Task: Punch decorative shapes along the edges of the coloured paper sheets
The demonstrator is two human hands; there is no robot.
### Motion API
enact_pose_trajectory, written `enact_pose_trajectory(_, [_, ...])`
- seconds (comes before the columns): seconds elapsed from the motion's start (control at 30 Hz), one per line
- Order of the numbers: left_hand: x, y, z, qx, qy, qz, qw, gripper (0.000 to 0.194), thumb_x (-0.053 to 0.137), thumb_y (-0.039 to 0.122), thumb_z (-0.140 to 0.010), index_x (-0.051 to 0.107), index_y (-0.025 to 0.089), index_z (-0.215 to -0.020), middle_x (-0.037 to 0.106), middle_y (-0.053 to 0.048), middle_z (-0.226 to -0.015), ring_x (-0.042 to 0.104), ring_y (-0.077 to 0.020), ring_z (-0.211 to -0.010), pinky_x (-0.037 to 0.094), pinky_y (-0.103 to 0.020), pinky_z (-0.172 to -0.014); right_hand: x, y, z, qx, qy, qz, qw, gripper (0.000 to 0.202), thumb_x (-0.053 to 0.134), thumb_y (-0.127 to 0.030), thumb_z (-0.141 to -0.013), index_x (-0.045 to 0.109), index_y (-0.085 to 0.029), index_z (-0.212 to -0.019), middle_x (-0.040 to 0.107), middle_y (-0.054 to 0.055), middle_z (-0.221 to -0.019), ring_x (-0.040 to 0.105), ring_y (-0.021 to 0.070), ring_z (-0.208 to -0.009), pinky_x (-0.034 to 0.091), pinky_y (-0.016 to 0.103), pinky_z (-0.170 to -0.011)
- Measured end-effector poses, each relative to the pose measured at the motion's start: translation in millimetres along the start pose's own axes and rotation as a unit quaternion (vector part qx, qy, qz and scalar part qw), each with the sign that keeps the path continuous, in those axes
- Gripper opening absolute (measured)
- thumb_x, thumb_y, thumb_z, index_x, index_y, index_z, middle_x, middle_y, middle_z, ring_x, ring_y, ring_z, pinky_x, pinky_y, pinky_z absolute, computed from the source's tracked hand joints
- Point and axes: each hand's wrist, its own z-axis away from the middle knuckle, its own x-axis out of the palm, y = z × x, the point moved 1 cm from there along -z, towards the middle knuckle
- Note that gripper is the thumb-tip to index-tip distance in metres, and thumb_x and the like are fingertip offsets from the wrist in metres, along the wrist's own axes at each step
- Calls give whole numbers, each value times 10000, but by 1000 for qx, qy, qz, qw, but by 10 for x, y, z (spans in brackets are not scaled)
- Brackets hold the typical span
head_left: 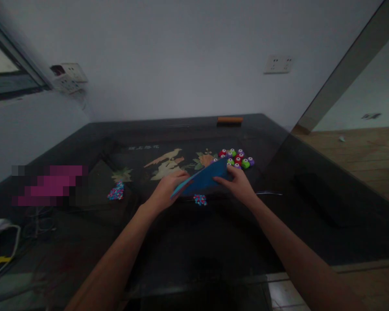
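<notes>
A thin blue sheet or folder (202, 179) is held tilted above the dark table (197, 246). My left hand (168, 188) grips its left end, fingers closed on it. At its right end, my right hand (235, 181) pinches the edge between thumb and fingers. Just below the sheet lies a small pile of pink and blue pieces (200, 200). A larger pile of similar pieces (116, 191) sits to the left. Behind my right hand is a cluster of red, green and purple eye-like beads (238, 159), partly covered by the sheet.
An orange-brown bar (230, 121) lies at the table's back edge. To the right are a thin clear strip (269, 193) and a flat black object (324, 198). A pink item (52, 185) and cables (37, 222) are at the left.
</notes>
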Motion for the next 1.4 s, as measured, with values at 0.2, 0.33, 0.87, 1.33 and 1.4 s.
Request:
enact_pose_trajectory(0.2, [164, -12, -43, -88, 180, 66, 978, 187, 619, 336, -782, 664, 182, -879, 689, -75, -907, 636, -228, -860, 495, -355, -809, 199, 211, 39, 49, 24, -43, 998, 185, 681, -362, -725, 698, -191, -793, 720, 41, -848, 647, 253, -820, 497, 428, -817])
enact_pose_trajectory(0.33, [306, -35, -12, -188, 275, 100, 938, 286, 680, 382, -719, 625, 156, -885, 682, -61, -802, 651, -216, -725, 526, -342, -708, 325, 339, 52, 71, 48, -57, 995, 223, 685, -370, -713, 693, -180, -829, 722, 49, -883, 649, 264, -842, 501, 433, -823])
enact_pose_trajectory(0.87, [439, -220, -28, -85, 314, 191, 926, 416, 656, 286, -748, 508, 171, -1119, 633, -79, -1035, 620, -225, -942, 492, -397, -874, 377, 543, 40, 75, 11, -55, 996, 306, 686, -299, -688, 635, -134, -940, 711, 96, -924, 658, 240, -807, 518, 391, -762])
enact_pose_trajectory(1.33, [484, -322, -13, -85, 285, 203, 933, 407, 598, 284, -800, 454, 198, -1170, 598, -81, -1110, 584, -230, -1025, 464, -385, -914, 353, 519, 26, 62, 18, 31, 997, 175, 666, -277, -715, 650, -128, -806, 703, 89, -826, 631, 242, -757, 480, 362, -719])
enact_pose_trajectory(1.4, [508, -364, -17, -100, 278, 228, 928, 427, 604, 284, -792, 448, 199, -1181, 601, -81, -1114, 587, -234, -1027, 468, -389, -911, 354, 527, 28, 59, 19, 40, 997, 183, 663, -276, -718, 657, -126, -823, 704, 96, -854, 630, 247, -778, 473, 370, -741])
